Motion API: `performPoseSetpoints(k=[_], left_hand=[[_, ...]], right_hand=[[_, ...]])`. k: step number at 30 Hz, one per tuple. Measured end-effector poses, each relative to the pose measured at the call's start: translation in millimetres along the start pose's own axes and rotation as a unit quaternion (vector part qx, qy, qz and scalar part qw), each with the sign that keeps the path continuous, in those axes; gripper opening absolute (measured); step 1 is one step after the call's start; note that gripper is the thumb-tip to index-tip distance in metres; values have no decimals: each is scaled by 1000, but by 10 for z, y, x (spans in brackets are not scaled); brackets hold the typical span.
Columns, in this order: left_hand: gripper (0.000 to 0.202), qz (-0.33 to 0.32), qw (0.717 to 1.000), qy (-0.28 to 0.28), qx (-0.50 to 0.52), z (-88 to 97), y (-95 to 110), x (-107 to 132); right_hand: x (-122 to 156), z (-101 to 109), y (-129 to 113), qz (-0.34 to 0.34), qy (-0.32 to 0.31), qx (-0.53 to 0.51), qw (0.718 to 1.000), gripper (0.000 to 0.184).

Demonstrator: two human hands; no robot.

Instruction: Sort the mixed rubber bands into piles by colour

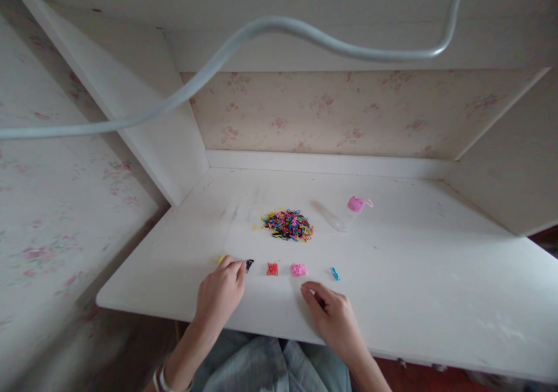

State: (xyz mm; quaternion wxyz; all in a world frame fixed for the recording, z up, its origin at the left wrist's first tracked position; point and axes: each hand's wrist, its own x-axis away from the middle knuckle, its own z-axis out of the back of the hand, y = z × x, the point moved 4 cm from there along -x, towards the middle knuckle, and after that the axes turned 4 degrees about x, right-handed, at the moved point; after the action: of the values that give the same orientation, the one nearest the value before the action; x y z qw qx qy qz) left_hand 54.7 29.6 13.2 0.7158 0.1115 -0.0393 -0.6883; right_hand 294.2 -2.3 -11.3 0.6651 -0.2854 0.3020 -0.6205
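Note:
My left hand (222, 286) rests on the white desk, its fingertips pinched together at a small bunch of black rubber bands (249, 265). Some yellow rubber bands (220, 259) peek out behind its knuckles, partly hidden. My right hand (328, 309) is closed in a loose curl, thumb and index finger together, just in front of a pink rubber band pile (299, 270); whether anything is between them is hidden. Between the hands lies a small red rubber band pile (272, 269). A few blue rubber bands (335, 273) sit to the right. Farther back is a mixed heap of colourful rubber bands (288, 225).
Behind the heap lies a clear plastic bag or tube (333, 219), with a pink-lidded container (356, 204) next to it. A pale cable (279, 25) crosses the upper view. White side panels and a shelf (349, 9) enclose the desk (414, 276).

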Motion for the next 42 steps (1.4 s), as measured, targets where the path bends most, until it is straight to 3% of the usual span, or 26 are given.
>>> performPoseSetpoints(k=[19, 25, 29, 33, 37, 42], left_hand=[[30, -24, 998, 1, 50, -69, -102, 55], [25, -29, 994, 55, 89, -12, -158, 29], [22, -74, 974, 118, 180, -47, -236, 46], [18, -103, 949, 167, 248, -105, -309, 126], [18, -134, 945, 142, 263, -144, -295, 173], [18, -122, 942, 137, 280, -141, -306, 159]], right_hand=[[-8, -2, -44, 3, 6, 34, 999, 41], [-13, -17, -43, -2, 15, 37, 999, 43], [-60, 0, -95, -12, 18, 41, 999, 43], [-243, 63, -302, -3, 19, 111, 994, 38], [-573, 35, -506, -31, -25, 248, 968, 33], [-928, -120, -544, -78, -64, 360, 928, 34]])
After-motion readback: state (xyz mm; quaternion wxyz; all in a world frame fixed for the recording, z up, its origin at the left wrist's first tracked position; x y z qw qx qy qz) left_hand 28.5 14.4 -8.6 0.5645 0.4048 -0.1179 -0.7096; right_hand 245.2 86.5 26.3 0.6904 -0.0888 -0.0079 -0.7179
